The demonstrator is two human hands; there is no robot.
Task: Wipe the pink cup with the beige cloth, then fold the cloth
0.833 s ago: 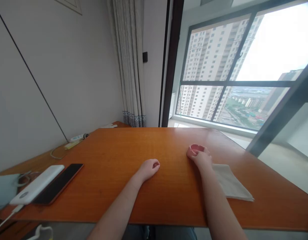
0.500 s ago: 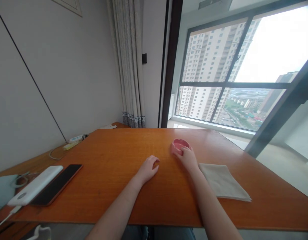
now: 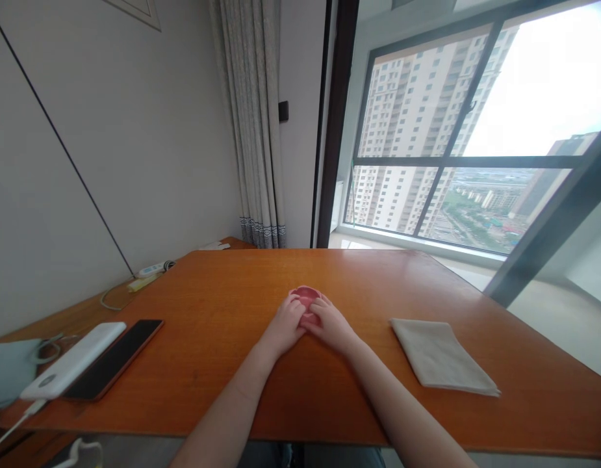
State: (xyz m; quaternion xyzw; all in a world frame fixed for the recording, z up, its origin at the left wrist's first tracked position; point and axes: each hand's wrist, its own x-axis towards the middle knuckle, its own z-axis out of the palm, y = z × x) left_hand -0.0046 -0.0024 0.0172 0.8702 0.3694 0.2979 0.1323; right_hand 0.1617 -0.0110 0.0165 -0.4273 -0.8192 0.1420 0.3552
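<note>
A round pink ashtray [image 3: 306, 294] with a notched rim is held between both hands above the middle of the wooden table. On its left side, my left hand [image 3: 285, 325] grips the rim with curled fingers. From the right, my right hand [image 3: 330, 325] has its fingers over the near right rim and its thumb low on the front. Both hands hide the ashtray's near sides, and whether its base touches the table I cannot tell. A folded grey cloth [image 3: 441, 356] lies flat to the right of my right forearm.
The wooden table [image 3: 222, 390] stretches out before me. On its left lie a black phone [image 3: 115, 359] and a white power bank [image 3: 75, 361] with a cable plugged in. A power strip [image 3: 147, 278] sits by the wall. A large window is at the right.
My right hand has brought the pink ashtray left and nearer to me. My left hand, earlier holding nothing, has moved slightly forward and taken hold of its left side.
</note>
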